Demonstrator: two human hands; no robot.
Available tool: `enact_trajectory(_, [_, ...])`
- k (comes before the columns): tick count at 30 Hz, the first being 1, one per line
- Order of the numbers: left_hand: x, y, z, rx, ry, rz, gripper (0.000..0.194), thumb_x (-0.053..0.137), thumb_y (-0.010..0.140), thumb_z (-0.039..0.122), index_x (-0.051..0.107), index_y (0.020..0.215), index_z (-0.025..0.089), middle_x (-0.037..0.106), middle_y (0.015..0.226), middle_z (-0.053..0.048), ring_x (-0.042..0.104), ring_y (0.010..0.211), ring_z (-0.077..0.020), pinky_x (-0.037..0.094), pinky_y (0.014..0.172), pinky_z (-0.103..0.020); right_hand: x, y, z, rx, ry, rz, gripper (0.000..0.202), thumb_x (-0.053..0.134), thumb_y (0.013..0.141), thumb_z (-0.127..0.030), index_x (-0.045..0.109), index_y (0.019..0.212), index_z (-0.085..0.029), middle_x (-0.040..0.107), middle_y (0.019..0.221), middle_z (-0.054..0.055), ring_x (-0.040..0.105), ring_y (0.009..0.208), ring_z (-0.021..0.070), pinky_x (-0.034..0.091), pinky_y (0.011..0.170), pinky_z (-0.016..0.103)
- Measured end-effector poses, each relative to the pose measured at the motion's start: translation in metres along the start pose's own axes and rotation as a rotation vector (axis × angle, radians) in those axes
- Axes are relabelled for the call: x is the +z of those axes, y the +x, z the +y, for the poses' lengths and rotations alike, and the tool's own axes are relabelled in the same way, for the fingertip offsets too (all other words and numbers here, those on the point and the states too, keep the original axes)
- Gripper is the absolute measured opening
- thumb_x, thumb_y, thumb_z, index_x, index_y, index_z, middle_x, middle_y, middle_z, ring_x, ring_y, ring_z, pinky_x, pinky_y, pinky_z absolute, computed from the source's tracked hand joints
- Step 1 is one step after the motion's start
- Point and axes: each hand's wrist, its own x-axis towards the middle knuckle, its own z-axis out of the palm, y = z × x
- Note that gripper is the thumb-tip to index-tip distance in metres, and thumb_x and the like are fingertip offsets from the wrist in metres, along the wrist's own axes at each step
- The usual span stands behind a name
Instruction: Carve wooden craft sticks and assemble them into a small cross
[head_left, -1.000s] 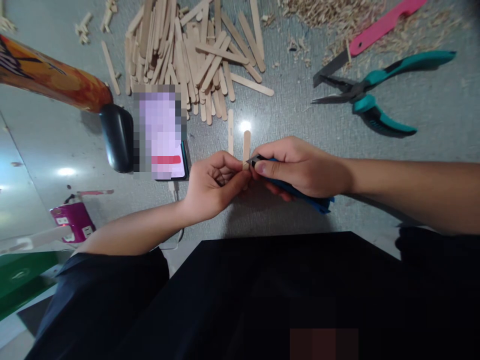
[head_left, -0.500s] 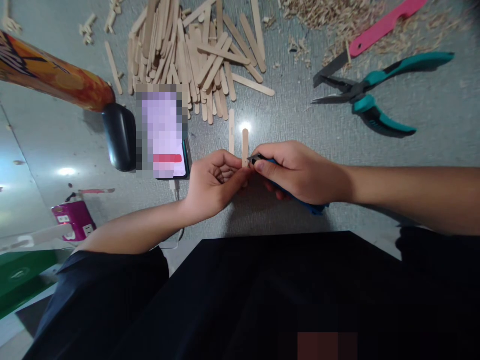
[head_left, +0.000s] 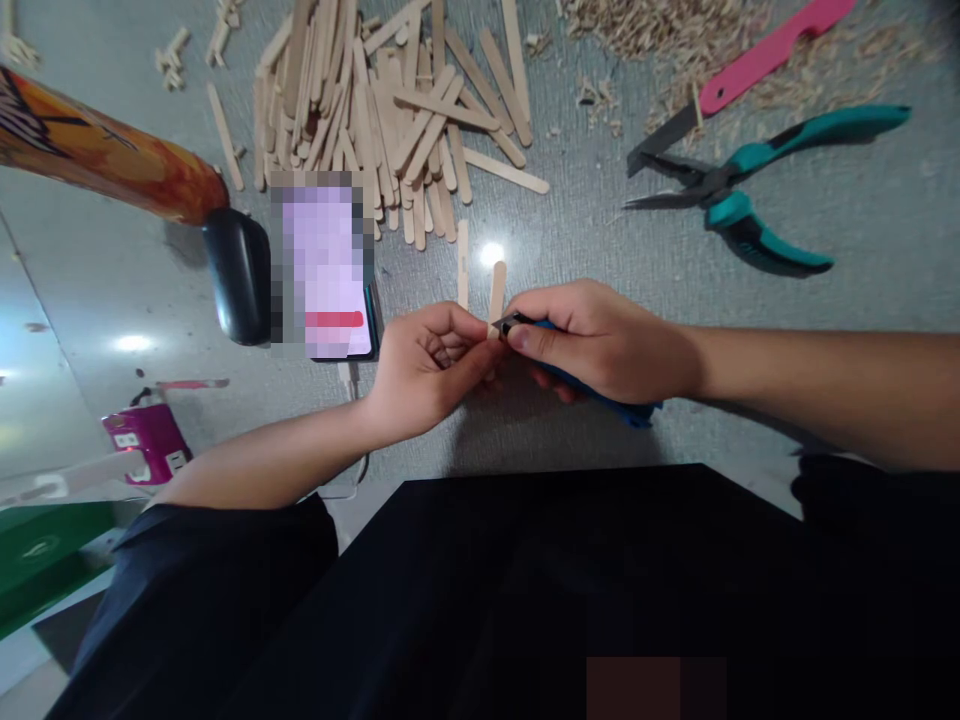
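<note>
Between the thumb and fingers of my left hand [head_left: 431, 365] is the lower end of a wooden craft stick [head_left: 498, 285], its rounded end pointing away from me. My right hand [head_left: 592, 340] is closed around a blue utility knife [head_left: 626, 410], the handle running down under the palm. The knife's short blade lies against the stick close to my left fingertips. Just left of the stick, a second craft stick [head_left: 463, 262] with a notch in its edge lies on the table.
A heap of craft sticks [head_left: 360, 110] spreads at the back, with wood shavings [head_left: 660, 30] beside it. Teal pliers [head_left: 724, 185] and a pink-handled saw [head_left: 765, 60] lie right. A phone [head_left: 330, 260], dark mouse-shaped object [head_left: 237, 275] and orange can [head_left: 112, 150] are left.
The craft stick has tilted, its far end leaning slightly right. The knife blade now overlaps the stick's face instead of sitting at its right edge.
</note>
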Motion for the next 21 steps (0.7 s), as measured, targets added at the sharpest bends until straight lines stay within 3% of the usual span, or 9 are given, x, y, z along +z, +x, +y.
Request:
enact_trajectory(12, [0.0028, -0.0007, -0.0051, 0.069, 0.057, 0.086, 0.033, 0.092, 0.091, 0.036, 0.064, 0.085, 0.019, 0.077, 0.07, -0.001, 0.073, 0.056, -0.012, 0.06, 0.052, -0.021, 0.0054, -0.0021, 0.0048, -0.013, -0.067, 0.08, 0.027, 0.052, 0.115, -0.018, 0.061, 0.089, -0.02, 0.064, 0.069, -0.004, 0.061, 0.048, 0.0082, 0.048, 0.045, 0.02])
enact_trajectory(21, [0.0038, -0.0008, -0.0086, 0.118, 0.097, 0.121, 0.023, 0.087, 0.091, 0.02, 0.065, 0.084, 0.019, 0.076, 0.067, 0.0, 0.071, 0.056, -0.0111, 0.054, 0.05, -0.019, 0.0087, -0.0022, 0.0008, -0.003, -0.138, 0.105, 0.032, 0.051, 0.114, -0.017, 0.055, 0.083, -0.022, 0.061, 0.061, -0.005, 0.061, 0.047, 0.0099, 0.044, 0.047, 0.024])
